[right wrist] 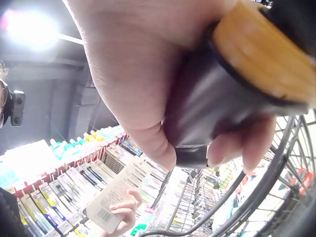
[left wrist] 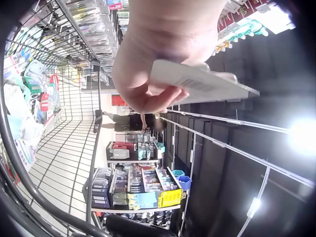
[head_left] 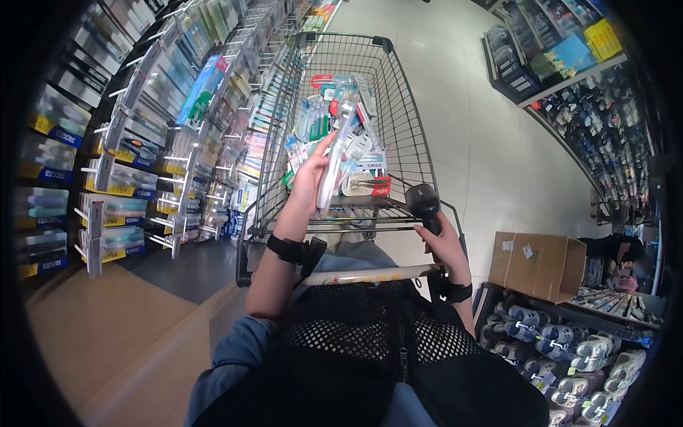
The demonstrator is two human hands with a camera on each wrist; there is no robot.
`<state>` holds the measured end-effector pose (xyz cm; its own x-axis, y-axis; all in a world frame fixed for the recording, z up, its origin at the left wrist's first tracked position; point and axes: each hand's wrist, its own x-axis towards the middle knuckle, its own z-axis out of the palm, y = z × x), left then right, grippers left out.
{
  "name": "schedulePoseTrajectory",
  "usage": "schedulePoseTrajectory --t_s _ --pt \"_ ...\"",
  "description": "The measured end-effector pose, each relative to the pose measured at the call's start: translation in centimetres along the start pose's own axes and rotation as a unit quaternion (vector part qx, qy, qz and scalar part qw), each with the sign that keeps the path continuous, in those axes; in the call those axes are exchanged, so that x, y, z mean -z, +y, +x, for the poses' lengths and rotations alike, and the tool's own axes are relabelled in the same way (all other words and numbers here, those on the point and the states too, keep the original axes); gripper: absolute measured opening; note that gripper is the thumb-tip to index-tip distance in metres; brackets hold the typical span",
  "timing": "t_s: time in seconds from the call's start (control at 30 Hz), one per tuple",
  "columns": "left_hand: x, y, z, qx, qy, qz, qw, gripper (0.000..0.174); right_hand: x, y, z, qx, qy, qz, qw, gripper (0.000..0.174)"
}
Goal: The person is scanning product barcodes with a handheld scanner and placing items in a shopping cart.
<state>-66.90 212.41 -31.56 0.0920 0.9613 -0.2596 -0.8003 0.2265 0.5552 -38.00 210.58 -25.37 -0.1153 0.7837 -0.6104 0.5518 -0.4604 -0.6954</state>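
In the head view my left hand (head_left: pixel 310 179) holds a long clear-and-white package (head_left: pixel 337 153) over the cart. The left wrist view shows the left hand (left wrist: pixel 165 54) with fingers curled round the package's pale card (left wrist: pixel 197 83). A barcode shows on that card (right wrist: pixel 118 200) in the right wrist view. My right hand (head_left: pixel 448 248) grips a black handheld device (head_left: pixel 423 203) beside the cart handle (head_left: pixel 370 276). Up close, the right hand (right wrist: pixel 143 74) wraps the dark body of the device (right wrist: pixel 207 98), which has an orange band.
Many packaged items lie in the wire cart (head_left: pixel 420 135). Hanging packs fill the racks (head_left: pixel 128 178) at left. At right are a cardboard box (head_left: pixel 530 263), shoes on a lower shelf (head_left: pixel 562 341) and another display (head_left: pixel 569 92). A person (left wrist: pixel 133 122) stands in the distance.
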Motion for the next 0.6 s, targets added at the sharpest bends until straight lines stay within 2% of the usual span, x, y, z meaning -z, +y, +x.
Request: schedulePoseTrajectory --t_s 0.03,0.07,0.1,0.2,0.23,0.3,0.33,0.37,0.43,0.47,0.5,0.57,0.6 --pt "2.5 -1.1 1.0 0.021 -0.144 -0.149 0.978 0.053 0.1 -0.2 0.0 0.011 -0.003 -0.002 1.0 0.047" --pt "3.9 -1.7 1.4 0.042 -0.282 -0.29 0.914 0.049 0.1 -0.3 0.0 0.009 -0.005 -0.006 1.0 0.048" --pt "3.5 -1.5 1.2 0.041 -0.28 -0.289 0.914 0.049 0.0 -0.6 0.1 0.008 -0.007 -0.005 1.0 0.048" --pt "1.8 -1.0 0.2 0.059 -0.121 -0.304 0.943 0.052 0.1 -1.8 -0.1 0.014 -0.019 -0.01 1.0 0.049" --pt "0.4 -0.4 -0.3 0.062 -0.12 -0.303 0.943 0.052 0.0 -2.2 -0.3 0.012 -0.018 -0.007 1.0 0.049" --pt "-1.9 0.6 -0.8 0.075 -0.056 -0.298 0.95 0.062 0.0 -3.2 -0.8 0.021 -0.032 0.033 0.999 0.047" --pt "-1.4 0.2 -0.5 0.071 -0.103 -0.295 0.947 0.069 0.1 -3.9 -1.2 0.017 -0.042 0.056 0.997 0.044" --pt "-1.6 0.2 -0.5 0.076 -0.103 -0.295 0.947 0.069 0.1 -4.3 -1.5 0.014 -0.04 0.059 0.997 0.044" --pt "-1.9 0.0 -0.3 0.047 -0.137 -0.264 0.954 0.068 0.1 -5.0 -2.1 0.017 -0.085 0.143 0.986 0.041" --pt "-1.6 -0.2 -0.2 0.049 -0.137 -0.264 0.954 0.068 0.1 -5.6 -2.5 0.022 -0.106 0.142 0.984 0.04" --pt "-1.2 -0.4 -0.1 0.047 -0.115 -0.217 0.968 0.066 0.0 -5.7 -2.6 0.021 -0.105 0.143 0.984 0.04" --pt "-0.5 -0.9 0.3 0.047 -0.093 -0.169 0.98 0.063 -0.3 -5.7 -2.9 0.051 -0.175 0.126 0.975 0.04" --pt "-0.5 -1.0 0.6 0.037 -0.03 -0.132 0.99 0.059 -0.8 -6.0 -3.0 0.07 -0.191 0.119 0.972 0.043"
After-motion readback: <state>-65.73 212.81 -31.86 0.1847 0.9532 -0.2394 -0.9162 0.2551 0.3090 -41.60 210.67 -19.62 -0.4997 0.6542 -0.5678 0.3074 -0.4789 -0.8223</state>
